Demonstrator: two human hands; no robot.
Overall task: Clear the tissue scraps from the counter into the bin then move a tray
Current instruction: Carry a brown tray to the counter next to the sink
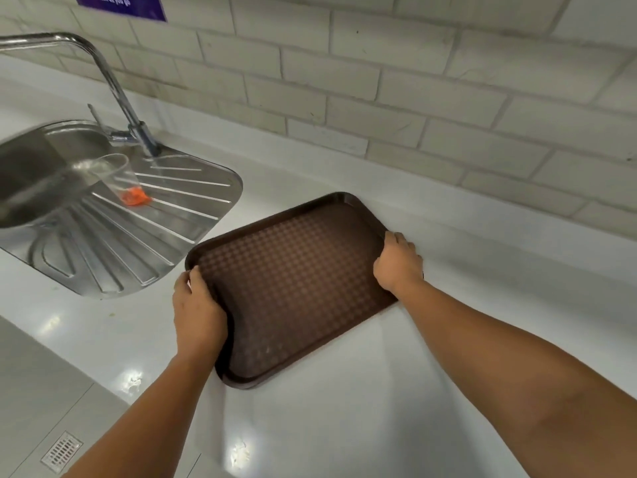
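Note:
A dark brown plastic tray (293, 284) with a checked surface lies at an angle on the white counter (465, 339), just right of the sink's draining board. My left hand (196, 312) grips the tray's left rim, fingers curled over its edge. My right hand (398, 262) grips the right rim, thumb on the inner side. Nothing lies on the tray. No tissue scraps and no bin are in view.
A steel sink (31, 188) with a ribbed draining board (138, 236) sits at the left under a tall tap (113, 81). A clear plastic cup (117, 177) with an orange scrap (135, 196) lies on the board. A tiled wall (413, 81) backs the counter; the floor with a drain grate (62, 451) shows lower left.

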